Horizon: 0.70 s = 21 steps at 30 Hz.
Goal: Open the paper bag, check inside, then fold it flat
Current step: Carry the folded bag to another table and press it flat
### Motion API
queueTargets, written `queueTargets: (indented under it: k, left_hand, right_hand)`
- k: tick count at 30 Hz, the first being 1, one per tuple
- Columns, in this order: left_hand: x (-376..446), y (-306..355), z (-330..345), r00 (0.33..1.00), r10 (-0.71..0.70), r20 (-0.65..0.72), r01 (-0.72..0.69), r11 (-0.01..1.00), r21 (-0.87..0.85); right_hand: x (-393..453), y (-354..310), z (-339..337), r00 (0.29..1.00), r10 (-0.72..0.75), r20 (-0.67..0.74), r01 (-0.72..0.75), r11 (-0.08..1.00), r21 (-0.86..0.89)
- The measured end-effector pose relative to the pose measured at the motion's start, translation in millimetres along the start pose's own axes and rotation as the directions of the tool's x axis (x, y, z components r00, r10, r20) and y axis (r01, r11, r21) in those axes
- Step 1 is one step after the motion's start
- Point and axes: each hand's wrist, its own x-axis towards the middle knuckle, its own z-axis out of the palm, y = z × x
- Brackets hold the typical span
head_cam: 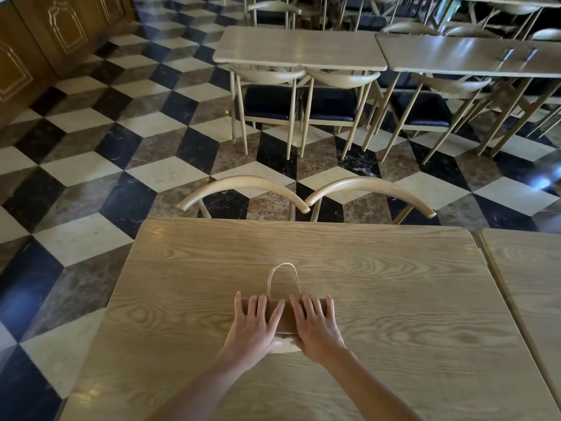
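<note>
Your fingers (263,308) lie spread and flat, gripping nothing: left hand (252,325) and right hand (315,323) press the bag (287,320) onto the counter (394,299), handle (283,279) pointing away. It looks flattened already, so the task seems nearly finished.

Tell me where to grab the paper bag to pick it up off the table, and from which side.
Take the paper bag by its twine handle, coming from the far side. The bag lies flat with both hands pressed on it, and the handle loop sticks out free on the table beyond the fingertips.
</note>
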Motion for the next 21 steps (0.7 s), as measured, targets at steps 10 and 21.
queueTargets:
  k: [10,21]
  left_hand:
    - [0,-20,-4,0.994,0.11,0.019,-0.109,0.993,-0.047]
    - [-5,-34,-24,0.995,0.044,-0.091,-0.064,0.97,-0.233]
  right_hand:
    - [3,9,-8,0.997,-0.039,0.062,0.038,0.999,0.018]
    - [5,19,-42,0.965,0.032,0.262,-0.092,0.971,0.222]
